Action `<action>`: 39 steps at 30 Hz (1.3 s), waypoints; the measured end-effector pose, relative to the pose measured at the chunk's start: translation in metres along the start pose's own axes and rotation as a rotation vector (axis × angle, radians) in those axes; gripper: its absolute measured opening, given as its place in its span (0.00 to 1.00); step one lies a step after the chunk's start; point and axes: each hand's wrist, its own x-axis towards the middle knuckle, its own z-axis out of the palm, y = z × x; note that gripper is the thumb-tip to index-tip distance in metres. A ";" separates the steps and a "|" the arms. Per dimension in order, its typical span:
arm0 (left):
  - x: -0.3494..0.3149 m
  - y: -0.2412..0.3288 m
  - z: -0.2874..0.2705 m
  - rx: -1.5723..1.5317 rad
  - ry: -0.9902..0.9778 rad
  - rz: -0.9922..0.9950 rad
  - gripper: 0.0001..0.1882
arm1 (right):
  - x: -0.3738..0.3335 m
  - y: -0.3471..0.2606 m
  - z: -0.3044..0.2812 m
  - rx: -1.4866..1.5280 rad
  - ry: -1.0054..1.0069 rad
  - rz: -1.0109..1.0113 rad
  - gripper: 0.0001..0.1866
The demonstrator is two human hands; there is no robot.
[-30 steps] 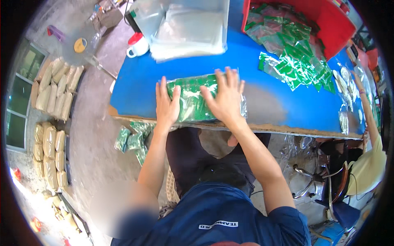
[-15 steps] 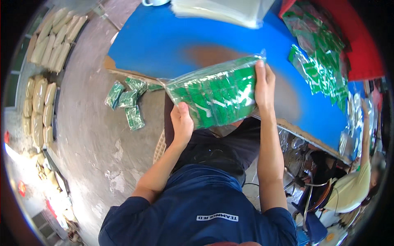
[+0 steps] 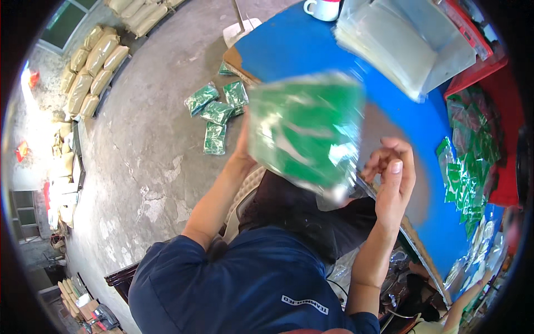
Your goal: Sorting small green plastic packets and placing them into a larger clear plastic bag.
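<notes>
A clear plastic bag [image 3: 306,131] filled with green packets is up in front of me, blurred by motion, one corner pointing down toward my lap. My left hand [image 3: 243,142] grips it at the left edge, with most of the fingers hidden behind the bag. To the right of the bag, my right hand [image 3: 394,178] is free of it, fingers loosely bent and thumb apart, with nothing in it. Several similar green bags [image 3: 217,113] lie on the concrete floor beyond my left arm.
The blue table [image 3: 278,44] bears a stack of clear plastic sleeves [image 3: 389,44], a white mug [image 3: 322,9] and a pile of small green packets [image 3: 473,161] beside a red bin [image 3: 506,183]. Tan sacks [image 3: 97,61] are stacked at far left. Another person's arm [image 3: 461,306] shows lower right.
My right hand has let go of the bag's right edge and moved down and right. The bag has turned in my left hand. My view has swung left.
</notes>
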 end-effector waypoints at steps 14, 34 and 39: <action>0.032 0.106 -0.213 0.605 0.745 -0.030 0.25 | -0.031 0.041 -0.020 -0.042 0.039 0.329 0.05; -0.086 -0.009 -0.009 1.774 -0.758 0.107 0.16 | -0.056 0.060 -0.027 -0.337 -0.309 0.407 0.05; -0.132 0.011 -0.042 1.736 -0.977 -0.322 0.17 | -0.123 0.100 -0.112 -0.999 -0.643 0.680 0.19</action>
